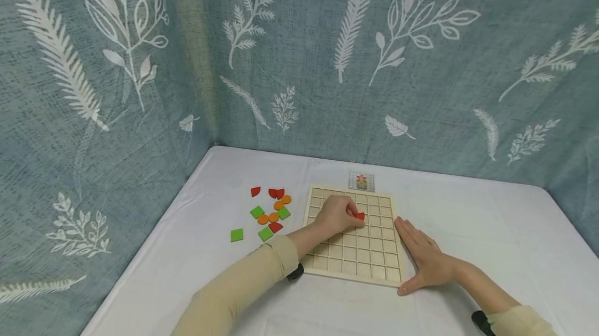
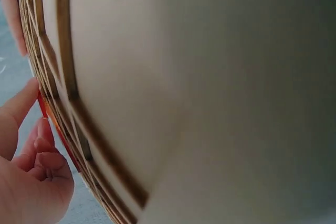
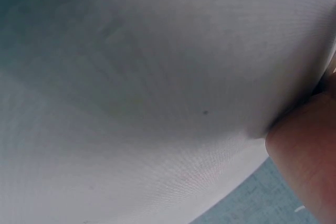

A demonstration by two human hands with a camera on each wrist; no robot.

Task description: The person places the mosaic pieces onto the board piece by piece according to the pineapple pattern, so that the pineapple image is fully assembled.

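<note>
Over the middle of the wooden grid board (image 1: 351,276), my left hand (image 1: 336,216) pinches a small red quarter-round piece (image 1: 359,216) between thumb and fingers. The same red piece (image 2: 42,104) shows between the fingertips in the left wrist view, close against the grid. Just past it, a bit of orange (image 2: 51,114) and a longer strip of red (image 2: 69,153) lie along the board, partly hidden by the fingers. My right hand (image 1: 427,259) rests with straight fingers along the board's right edge, its thumb near the front right corner.
Left of the board lie loose pieces on the white cloth (image 1: 187,253): several green squares (image 1: 236,234), orange discs (image 1: 273,217) and red quarter-rounds (image 1: 255,191). A small pattern card (image 1: 361,181) lies behind the board's back edge. Blue-green curtains (image 1: 309,107) rise behind the table.
</note>
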